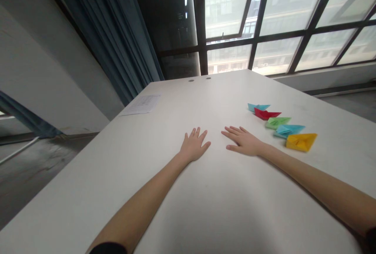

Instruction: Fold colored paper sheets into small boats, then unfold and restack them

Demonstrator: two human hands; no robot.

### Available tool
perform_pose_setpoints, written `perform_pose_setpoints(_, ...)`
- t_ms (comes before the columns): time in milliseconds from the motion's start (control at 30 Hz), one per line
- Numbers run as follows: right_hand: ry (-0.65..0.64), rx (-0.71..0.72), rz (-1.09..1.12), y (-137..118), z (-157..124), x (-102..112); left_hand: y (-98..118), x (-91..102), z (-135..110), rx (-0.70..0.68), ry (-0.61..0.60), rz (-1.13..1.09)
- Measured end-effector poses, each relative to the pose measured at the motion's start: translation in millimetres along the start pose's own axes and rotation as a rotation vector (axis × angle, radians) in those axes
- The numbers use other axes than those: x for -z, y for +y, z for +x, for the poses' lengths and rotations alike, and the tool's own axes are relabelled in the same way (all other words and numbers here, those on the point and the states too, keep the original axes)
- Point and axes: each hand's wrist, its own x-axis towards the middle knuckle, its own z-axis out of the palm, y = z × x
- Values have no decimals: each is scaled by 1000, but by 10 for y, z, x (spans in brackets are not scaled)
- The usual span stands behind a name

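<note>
On the white table (217,191), seen from my distant seat through the head camera, I have both bare hands laid out in front, palms down. My left hand (194,146) is spread wide, fingers fanned and pointing away, thumb angled toward the right hand. My right hand (244,142) is wide as well, its thumb apart from the fingers, which point leftward. Both hands appear to rest flat on the tabletop, near each other but with a gap between, and both are free of any load.

To the right of my right hand, beyond the forearm, five folded paper boats stand in a slanting row. The yellow boat (301,142) is closest to me; behind it come a blue boat (288,129), a green boat (277,122), a red boat (266,114) and, farthest, a pale blue boat (257,107). They overlap in my view, so I cannot tell which of them touch.

At the table's left edge, well apart from my hands, lies a sheet (142,104) bearing lines of dark writing, too small for me to read. Two round caps (191,80) sit near the far edge. Past it I see a blue curtain (117,30) and a dark-framed window (229,7).
</note>
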Motion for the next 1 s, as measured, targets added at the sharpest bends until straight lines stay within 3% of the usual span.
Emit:
perform_pose_setpoints(800, -16, -24, 82, 2, -13, 48, 8, -38, 41, -17, 48, -56)
perform_pose_setpoints(900, -124, -44, 183, 5, -33, 261, 22, -38, 38, -12, 42, -45)
perform_pose_setpoints(1000, -278, -70, 354, 101, -157, 703, 32, -44, 38, -9, 39, -37)
